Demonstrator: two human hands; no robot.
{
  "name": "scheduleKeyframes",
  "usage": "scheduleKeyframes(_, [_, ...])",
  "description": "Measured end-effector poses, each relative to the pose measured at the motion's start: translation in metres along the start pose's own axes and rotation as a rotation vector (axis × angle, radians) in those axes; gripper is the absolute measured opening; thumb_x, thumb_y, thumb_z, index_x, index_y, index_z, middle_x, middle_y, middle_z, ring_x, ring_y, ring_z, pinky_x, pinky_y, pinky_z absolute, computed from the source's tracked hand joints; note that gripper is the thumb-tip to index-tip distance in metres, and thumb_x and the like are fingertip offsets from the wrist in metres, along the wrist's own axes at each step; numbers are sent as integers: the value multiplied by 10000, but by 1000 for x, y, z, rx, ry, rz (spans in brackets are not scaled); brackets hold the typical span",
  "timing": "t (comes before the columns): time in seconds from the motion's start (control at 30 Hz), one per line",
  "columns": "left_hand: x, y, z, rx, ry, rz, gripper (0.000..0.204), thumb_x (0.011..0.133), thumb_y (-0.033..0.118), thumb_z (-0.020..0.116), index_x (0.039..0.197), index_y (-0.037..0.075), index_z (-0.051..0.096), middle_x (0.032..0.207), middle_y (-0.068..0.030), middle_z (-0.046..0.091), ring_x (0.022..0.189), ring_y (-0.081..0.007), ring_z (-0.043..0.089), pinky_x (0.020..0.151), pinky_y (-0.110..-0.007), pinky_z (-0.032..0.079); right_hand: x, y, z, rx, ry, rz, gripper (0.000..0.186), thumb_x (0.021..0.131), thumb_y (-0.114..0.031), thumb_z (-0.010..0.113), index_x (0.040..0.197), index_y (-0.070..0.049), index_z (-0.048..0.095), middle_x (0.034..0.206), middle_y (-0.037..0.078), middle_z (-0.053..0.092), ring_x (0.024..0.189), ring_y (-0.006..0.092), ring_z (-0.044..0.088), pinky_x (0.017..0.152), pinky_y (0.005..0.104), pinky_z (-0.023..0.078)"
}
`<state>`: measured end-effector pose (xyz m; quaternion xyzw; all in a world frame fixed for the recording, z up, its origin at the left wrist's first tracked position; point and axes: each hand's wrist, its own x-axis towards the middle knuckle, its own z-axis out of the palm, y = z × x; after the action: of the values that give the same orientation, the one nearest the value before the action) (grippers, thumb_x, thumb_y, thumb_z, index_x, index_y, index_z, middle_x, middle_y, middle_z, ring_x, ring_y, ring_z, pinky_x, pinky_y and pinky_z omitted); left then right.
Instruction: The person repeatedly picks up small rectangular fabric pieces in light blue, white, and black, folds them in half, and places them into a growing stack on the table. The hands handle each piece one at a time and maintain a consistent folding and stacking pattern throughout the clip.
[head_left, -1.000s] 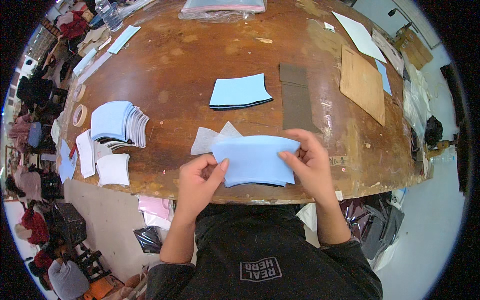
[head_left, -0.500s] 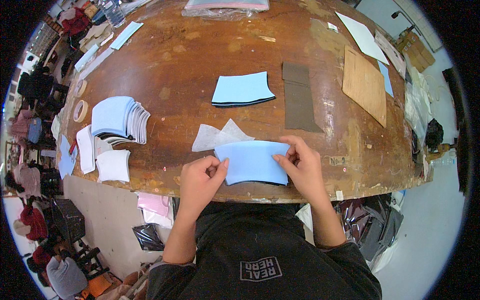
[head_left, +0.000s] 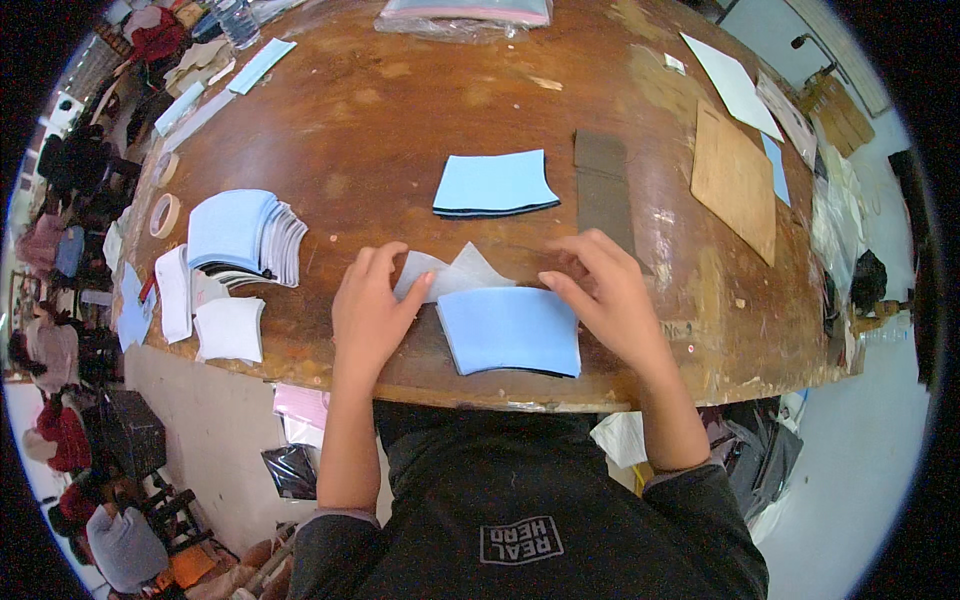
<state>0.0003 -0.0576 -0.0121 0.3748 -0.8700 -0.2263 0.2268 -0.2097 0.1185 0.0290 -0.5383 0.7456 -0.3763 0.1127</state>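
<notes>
A curved light-blue fabric panel stack (head_left: 508,333) with a dark lower layer lies near the table's front edge, right before me. Just behind it, two thin whitish sheer pieces (head_left: 474,268) overlap, their pointed tips away from me. My left hand (head_left: 377,308) hovers at the left end of the sheer pieces, thumb and fingers apart. Over the blue stack's far right corner is my right hand (head_left: 606,292), its thumb and fingers spread with nothing visible between them. Farther back sits another light-blue stack (head_left: 496,181) with dark layers beneath.
At left stand a fanned pile of blue and white panels (head_left: 232,228), white pieces (head_left: 230,329) and a tape roll (head_left: 164,215). A dark brown strip (head_left: 602,180) lies right of centre, with a tan board (head_left: 735,180) and white sheet (head_left: 731,85) beyond.
Both hands have let go of the near blue stack, which now lies on the table. The left hand has moved left and away from me; the right has risen farther back, its fingers opening.
</notes>
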Motion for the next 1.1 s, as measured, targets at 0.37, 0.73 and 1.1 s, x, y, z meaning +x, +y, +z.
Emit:
scheduleKeyframes(0.37, [16,27,-27,-587,-160,196,133,799,39,760,902,31,676,915,-97,712,828,-208,695,738,-300,528,39,-23,31,117,18,-348,387,784,-74,776,1148,-40,650,1163,134,658,1012,312,646,874,429,512])
scheduleKeyframes(0.73, [-22,46,-24,-890,-22,-126,165,880,44,757,1024,-19,707,843,-35,703,721,-47,595,630,-208,475,-39,-16,-10,647,35,238,144,921,-136,702,879,1,693,803,48,652,758,113,589,675,263,462])
scheduleKeyframes(1.1, [-42,53,-18,-678,-102,-219,345,867,51,758,1191,15,644,670,-11,598,565,-38,515,540,-220,434,-66,-13,-1,424,46,427,299,906,-193,730,732,4,588,584,23,519,550,91,452,502,290,353])
